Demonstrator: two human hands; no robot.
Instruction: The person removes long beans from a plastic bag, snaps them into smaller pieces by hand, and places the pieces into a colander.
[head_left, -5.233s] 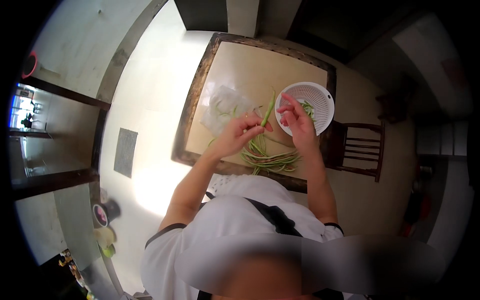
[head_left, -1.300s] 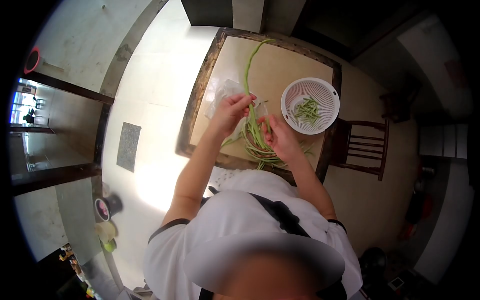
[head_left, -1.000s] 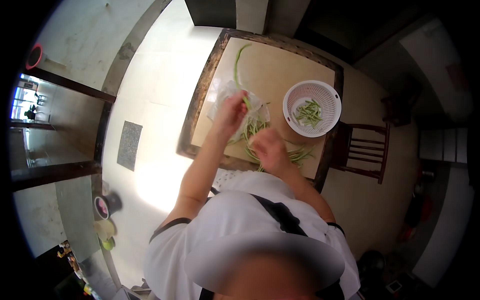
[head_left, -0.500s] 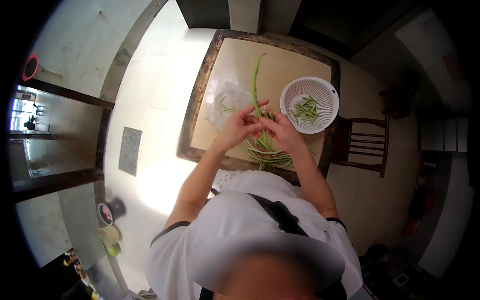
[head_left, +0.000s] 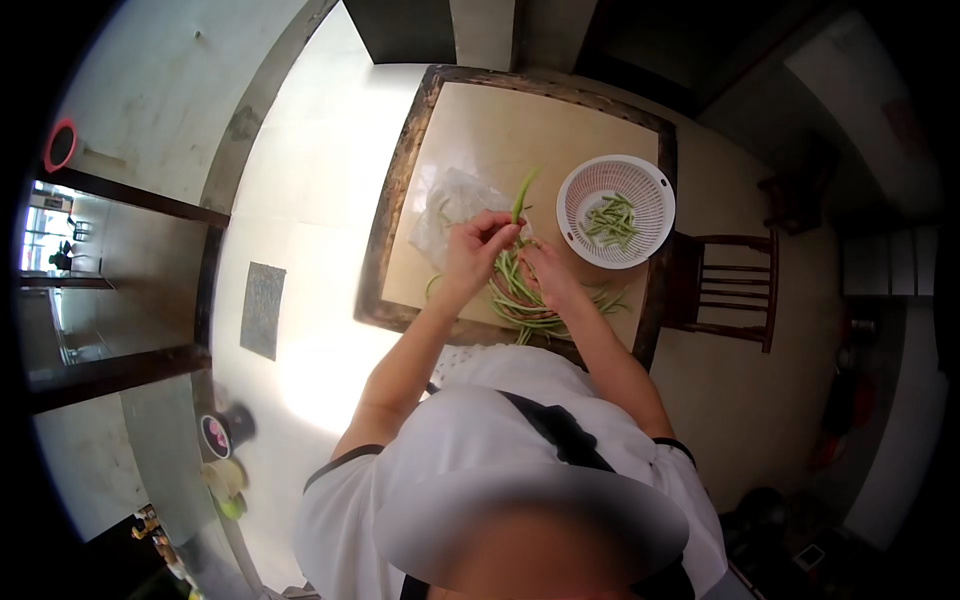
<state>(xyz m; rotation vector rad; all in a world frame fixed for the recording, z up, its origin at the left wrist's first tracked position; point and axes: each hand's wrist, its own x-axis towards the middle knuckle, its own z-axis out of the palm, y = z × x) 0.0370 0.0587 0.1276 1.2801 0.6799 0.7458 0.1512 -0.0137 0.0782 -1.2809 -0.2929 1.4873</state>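
A green long bean [head_left: 524, 190] stands up out of my left hand [head_left: 478, 245], its thumb and fingers pinching it above the table. Just beside it, on the right and a little lower, my right hand [head_left: 547, 275] has its fingers closed at the lower part of the bean; the exact grip is partly hidden. Beneath both hands lies a curled bundle of long beans [head_left: 530, 312] near the front edge of the table. A white colander [head_left: 655, 235] holding short cut bean pieces [head_left: 611, 220] stands to the right.
A clear plastic bag [head_left: 435, 215] lies left of my hands on the wood-edged table [head_left: 400, 180]. Right of the table stands a dark wooden chair [head_left: 735, 290]. Buckets [head_left: 228, 430] are on the floor at far left.
The bean's upper end has come down from near the far table edge and now reaches only a short way above my left hand. My right hand has moved slightly lower and left.
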